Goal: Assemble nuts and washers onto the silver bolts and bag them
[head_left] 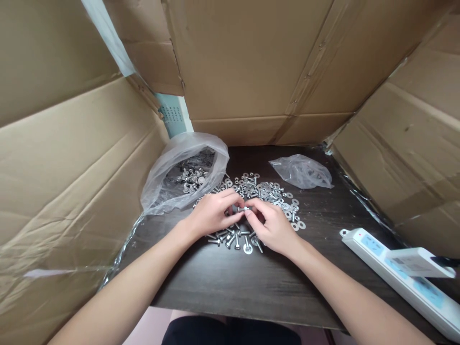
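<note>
My left hand [217, 211] and my right hand [269, 223] meet over a pile of loose hardware on the dark table. Held sideways in my left fingertips is a small metal bolt [240, 209]. A bright nut [246, 208] sits at the bolt's right end, pinched by my right thumb and fingers. Beneath and around both hands lie flat washers [301, 225], loose nuts and several bolts [237, 241]. One washer [247, 248] near the front has a bolt across it. My fingers partly hide the held pieces.
An open clear plastic bag [158, 191] at the back left holds assembled bolts and washers [194, 179]. A smaller clear bag [304, 172] lies at the back right. A white power strip [381, 266] with a plug-in adapter [420, 262] runs along the right. Cardboard walls [258, 62] enclose the table.
</note>
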Demonstrator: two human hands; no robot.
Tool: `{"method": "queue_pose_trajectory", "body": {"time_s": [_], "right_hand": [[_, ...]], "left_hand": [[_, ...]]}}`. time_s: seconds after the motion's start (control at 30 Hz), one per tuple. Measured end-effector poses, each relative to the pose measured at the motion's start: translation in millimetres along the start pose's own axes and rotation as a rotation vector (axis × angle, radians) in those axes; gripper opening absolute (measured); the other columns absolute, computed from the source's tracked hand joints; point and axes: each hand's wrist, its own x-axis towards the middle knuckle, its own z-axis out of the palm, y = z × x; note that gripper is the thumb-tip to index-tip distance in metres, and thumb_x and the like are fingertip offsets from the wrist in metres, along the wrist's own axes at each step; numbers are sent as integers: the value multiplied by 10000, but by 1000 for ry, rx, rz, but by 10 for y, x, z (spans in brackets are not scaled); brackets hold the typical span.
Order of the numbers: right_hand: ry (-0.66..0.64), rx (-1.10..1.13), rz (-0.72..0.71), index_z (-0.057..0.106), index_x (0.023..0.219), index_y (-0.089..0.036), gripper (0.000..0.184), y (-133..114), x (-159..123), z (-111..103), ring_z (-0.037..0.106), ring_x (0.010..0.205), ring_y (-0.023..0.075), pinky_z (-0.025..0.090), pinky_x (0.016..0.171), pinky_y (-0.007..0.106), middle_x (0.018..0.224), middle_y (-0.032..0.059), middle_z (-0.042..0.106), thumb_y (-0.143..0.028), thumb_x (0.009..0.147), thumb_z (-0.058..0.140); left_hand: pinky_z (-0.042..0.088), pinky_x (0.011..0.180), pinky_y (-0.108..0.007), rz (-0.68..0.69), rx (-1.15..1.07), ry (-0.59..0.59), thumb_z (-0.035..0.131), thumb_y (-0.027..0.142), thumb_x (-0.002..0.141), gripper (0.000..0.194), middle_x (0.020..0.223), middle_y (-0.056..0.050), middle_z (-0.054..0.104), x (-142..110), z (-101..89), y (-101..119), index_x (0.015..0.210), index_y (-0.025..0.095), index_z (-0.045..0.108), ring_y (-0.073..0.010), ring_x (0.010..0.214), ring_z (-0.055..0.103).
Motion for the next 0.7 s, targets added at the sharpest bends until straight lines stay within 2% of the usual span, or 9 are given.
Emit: {"method": "queue_pose_trajectory", "body": {"time_s": [0.7], "right_hand": [[-17, 32, -13, 628, 960, -205, 191, 0, 0, -6, 642, 737, 191, 460, 702, 315, 818, 32, 697, -246, 1019, 450]], "left_hand": [[486, 642, -215, 35, 18, 26, 614, 302, 969, 154, 947, -19, 653, 7, -10, 26, 1046, 191, 687, -93, 670, 620]]}}
